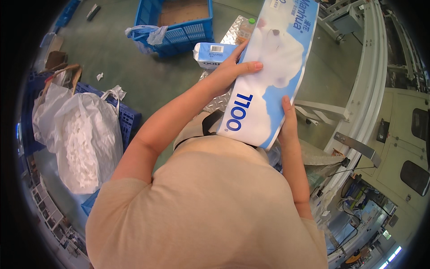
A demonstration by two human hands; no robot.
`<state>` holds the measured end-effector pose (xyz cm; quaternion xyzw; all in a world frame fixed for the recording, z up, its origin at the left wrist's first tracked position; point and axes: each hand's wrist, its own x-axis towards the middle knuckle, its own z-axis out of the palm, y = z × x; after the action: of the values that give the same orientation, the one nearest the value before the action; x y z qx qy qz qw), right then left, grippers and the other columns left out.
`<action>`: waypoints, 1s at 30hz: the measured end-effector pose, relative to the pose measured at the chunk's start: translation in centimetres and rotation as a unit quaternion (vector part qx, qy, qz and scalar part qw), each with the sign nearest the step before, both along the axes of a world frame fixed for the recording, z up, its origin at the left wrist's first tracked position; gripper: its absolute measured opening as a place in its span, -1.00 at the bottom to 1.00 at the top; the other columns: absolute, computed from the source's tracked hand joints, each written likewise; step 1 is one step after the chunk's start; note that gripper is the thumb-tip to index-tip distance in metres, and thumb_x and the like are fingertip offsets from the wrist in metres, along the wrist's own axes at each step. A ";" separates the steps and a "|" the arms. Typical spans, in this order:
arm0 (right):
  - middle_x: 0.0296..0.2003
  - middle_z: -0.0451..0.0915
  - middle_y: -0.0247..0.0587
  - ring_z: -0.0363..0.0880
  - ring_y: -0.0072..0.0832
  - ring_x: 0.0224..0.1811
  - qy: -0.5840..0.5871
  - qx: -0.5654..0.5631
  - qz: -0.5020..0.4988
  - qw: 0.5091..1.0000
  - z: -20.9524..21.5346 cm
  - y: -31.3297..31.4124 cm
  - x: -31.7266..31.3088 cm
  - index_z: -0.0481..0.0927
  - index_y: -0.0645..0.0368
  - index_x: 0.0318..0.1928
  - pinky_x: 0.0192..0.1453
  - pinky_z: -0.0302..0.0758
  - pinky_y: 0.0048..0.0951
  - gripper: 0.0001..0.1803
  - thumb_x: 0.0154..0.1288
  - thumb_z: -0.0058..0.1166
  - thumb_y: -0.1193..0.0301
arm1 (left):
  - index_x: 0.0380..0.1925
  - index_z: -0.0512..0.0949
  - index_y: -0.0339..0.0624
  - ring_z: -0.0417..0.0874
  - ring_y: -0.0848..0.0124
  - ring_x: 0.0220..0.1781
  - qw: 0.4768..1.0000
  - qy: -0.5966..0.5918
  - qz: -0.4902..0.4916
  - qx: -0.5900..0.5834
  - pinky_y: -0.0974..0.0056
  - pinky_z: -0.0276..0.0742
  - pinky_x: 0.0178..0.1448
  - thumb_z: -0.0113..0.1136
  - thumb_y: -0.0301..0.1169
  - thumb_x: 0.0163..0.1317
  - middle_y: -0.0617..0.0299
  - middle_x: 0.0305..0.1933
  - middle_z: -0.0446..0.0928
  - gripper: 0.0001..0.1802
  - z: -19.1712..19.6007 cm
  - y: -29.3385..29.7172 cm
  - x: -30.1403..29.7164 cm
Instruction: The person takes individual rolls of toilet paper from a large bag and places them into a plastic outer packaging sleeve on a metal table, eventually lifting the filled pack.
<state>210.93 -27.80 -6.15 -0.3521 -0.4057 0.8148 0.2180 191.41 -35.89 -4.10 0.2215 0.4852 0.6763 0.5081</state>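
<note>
A long blue-and-white plastic-wrapped paper pack [273,67] is held up in front of my body, tilted, with its lower end close to my waist. My left hand [239,67] grips its left edge, the thumb lying across the printed front and the fingers reaching behind. On the lower right edge, my right hand [288,121] holds it with the thumb up along the side; the other fingers are mostly hidden behind the pack. Just left of it, a smaller pack [214,54] in similar wrapping lies on a metal tread-plate surface [217,104].
A blue plastic crate [188,29] stands on the floor ahead. A bottle with a green cap [245,31] is beside the held pack. At left, a white plastic bag [89,139] full of white scraps rests by a dark blue crate [130,116]. Metal rails [363,89] and a pale machine cabinet [403,130] line the right.
</note>
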 end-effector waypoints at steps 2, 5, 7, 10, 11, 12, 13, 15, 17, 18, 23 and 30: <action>0.20 0.24 0.02 0.27 -0.29 0.21 -0.022 0.058 0.032 0.998 0.1 -2.0 0.7 -0.01 0.29 0.34 0.27 0.24 -0.33 -0.16 0.18 0.13 0.27 | 0.29 0.08 -0.21 0.50 0.24 0.08 0.999 -0.033 0.011 0.000 0.26 0.49 0.08 0.28 -0.13 0.03 -0.03 0.11 0.36 -0.11 -0.7 0.1 -0.1; 0.20 0.23 0.02 0.24 -0.28 0.23 -0.022 0.049 0.053 0.997 1.4 -3.1 0.5 -0.02 0.30 0.35 0.31 0.16 -0.35 -0.18 0.20 0.09 0.30 | 0.28 0.09 -0.22 0.52 0.23 0.06 0.995 -0.091 0.027 -0.007 0.26 0.52 0.04 0.26 -0.12 0.05 -0.06 0.11 0.37 -0.13 -1.6 -0.1 0.3; 0.20 0.23 0.02 0.24 -0.29 0.23 -0.004 0.044 0.053 0.998 2.0 -3.2 0.2 -0.01 0.31 0.35 0.32 0.14 -0.37 -0.20 0.22 0.08 0.28 | 0.31 0.04 -0.25 0.52 0.19 0.06 0.990 -0.138 0.021 -0.002 0.23 0.55 0.02 0.28 -0.18 0.04 -0.10 0.13 0.35 -0.10 -2.5 -0.1 -0.1; 0.21 0.20 0.00 0.21 -0.32 0.24 -0.008 0.175 0.025 0.984 1.2 -4.3 0.6 0.02 0.32 0.35 0.31 0.15 -0.36 -0.24 0.29 0.03 0.22 | 0.24 0.19 -0.24 0.54 0.19 0.06 0.965 -0.260 -0.023 -0.003 0.21 0.50 0.11 0.14 -0.08 0.13 -0.07 0.10 0.43 -0.25 -3.3 -0.8 -0.8; 0.25 0.13 -0.01 0.16 -0.31 0.28 -0.022 0.236 0.025 0.971 0.8 -4.3 0.9 0.04 0.31 0.35 0.31 0.13 -0.35 -0.24 0.29 0.06 0.23 | 0.24 0.20 -0.25 0.54 0.18 0.06 0.947 -0.318 -0.041 0.007 0.20 0.50 0.13 0.12 -0.08 0.14 -0.08 0.12 0.43 -0.27 -3.6 -0.9 -1.4; 0.25 0.12 -0.01 0.15 -0.30 0.27 -0.052 0.322 0.030 0.945 1.4 -4.6 0.8 0.03 0.30 0.35 0.30 0.14 -0.34 -0.22 0.26 0.10 0.27 | 0.23 0.24 -0.27 0.54 0.14 0.09 0.934 -0.355 -0.034 0.008 0.15 0.47 0.17 0.09 -0.10 0.17 -0.09 0.15 0.42 -0.31 -3.5 -1.3 -1.7; 0.24 0.11 -0.01 0.14 -0.30 0.27 -0.083 0.404 0.034 0.910 2.3 -4.9 0.4 0.02 0.29 0.36 0.29 0.15 -0.33 -0.20 0.23 0.14 0.31 | 0.23 0.23 -0.26 0.53 0.12 0.09 0.922 -0.386 -0.030 0.026 0.14 0.45 0.18 0.07 -0.05 0.18 -0.06 0.13 0.44 -0.29 -3.8 -1.2 -1.6; 0.19 0.15 -0.02 0.18 -0.29 0.22 -0.089 0.391 0.002 0.916 4.3 -6.1 -0.4 0.01 0.28 0.36 0.26 0.17 -0.33 -0.18 0.20 0.17 0.36 | 0.25 0.22 -0.24 0.53 0.11 0.09 0.921 -0.387 -0.024 0.037 0.11 0.45 0.19 0.03 0.04 0.18 -0.05 0.13 0.43 -0.25 -4.5 -1.3 -1.4; 0.15 0.18 -0.03 0.21 -0.29 0.18 -0.087 0.392 -0.017 0.916 5.3 -6.5 -0.8 0.00 0.27 0.36 0.24 0.19 -0.33 -0.16 0.17 0.19 0.40 | 0.26 0.21 -0.21 0.52 0.11 0.10 0.905 -0.417 -0.053 0.072 0.10 0.43 0.20 0.01 0.11 0.16 -0.05 0.15 0.42 -0.20 -4.4 -0.9 -1.4; 0.13 0.19 -0.03 0.22 -0.29 0.16 -0.081 0.400 -0.019 0.913 5.6 -6.5 -0.9 0.00 0.27 0.36 0.22 0.20 -0.34 -0.15 0.16 0.20 0.42 | 0.26 0.21 -0.20 0.51 0.11 0.11 0.895 -0.432 -0.066 0.089 0.09 0.43 0.20 0.00 0.14 0.15 -0.05 0.16 0.41 -0.18 -4.2 -0.7 -1.3; 0.09 0.21 -0.02 0.23 -0.27 0.15 -0.077 0.443 -0.002 0.893 6.7 -6.0 -0.9 -0.04 0.30 0.37 0.21 0.22 -0.34 -0.15 0.17 0.16 0.44 | 0.24 0.25 -0.16 0.52 0.05 0.11 0.885 -0.443 -0.079 0.121 0.01 0.42 0.21 0.08 0.14 0.08 -0.07 0.14 0.42 -0.17 -2.8 -0.1 -1.0; 0.17 0.14 0.18 0.17 -0.09 0.25 -0.104 0.493 0.057 0.862 7.6 -3.1 -1.8 -0.20 0.32 0.38 0.31 0.15 -0.25 -0.04 0.14 0.16 0.41 | 0.21 0.28 -0.23 0.53 0.06 0.08 0.887 -0.447 -0.029 0.114 0.06 0.43 0.21 0.13 -0.01 0.09 -0.09 0.12 0.44 -0.25 -4.8 0.6 -0.9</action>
<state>209.17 -30.87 1.43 -0.2576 -0.7945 0.4777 0.2725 190.51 -35.32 -8.88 -0.0337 0.1194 0.7391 0.6621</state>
